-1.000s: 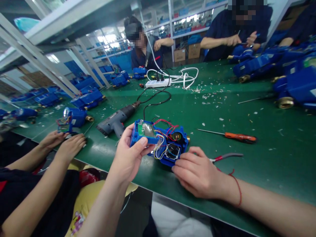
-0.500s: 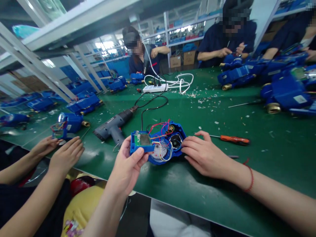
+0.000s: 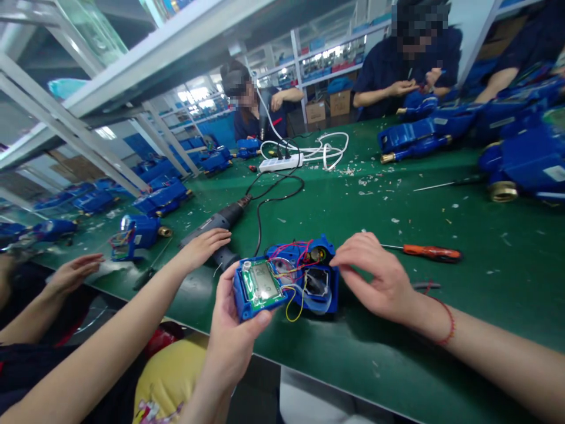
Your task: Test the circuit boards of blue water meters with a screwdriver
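Observation:
My left hand [image 3: 236, 333] grips a small blue display unit [image 3: 260, 287], thumb on its near edge. Its green circuit board and grey LCD face up, tilted toward me. Red, yellow and white wires run from it to an open blue meter housing [image 3: 334, 294] on the table just to the right. Inside the housing are a round brass-coloured part and a dark square compartment. My right hand [image 3: 375, 274] is closed at the housing's upper right edge, fingers bent and fingertips together there. Part of the housing is hidden behind the display unit.
A co-worker's hand [image 3: 205, 247] rests over the grey heat gun [image 3: 227, 218]. An orange-handled screwdriver [image 3: 432, 253] lies right of my right hand. Behind stand a white power strip [image 3: 281, 163] with cables and blue meters [image 3: 521, 159]. Other people sit across the green table [image 3: 335, 206].
The display unit has tipped up, showing its screen, and the housing has turned. My right hand's fingers have bent inward. The neighbour's hand has moved from a blue meter to the heat gun.

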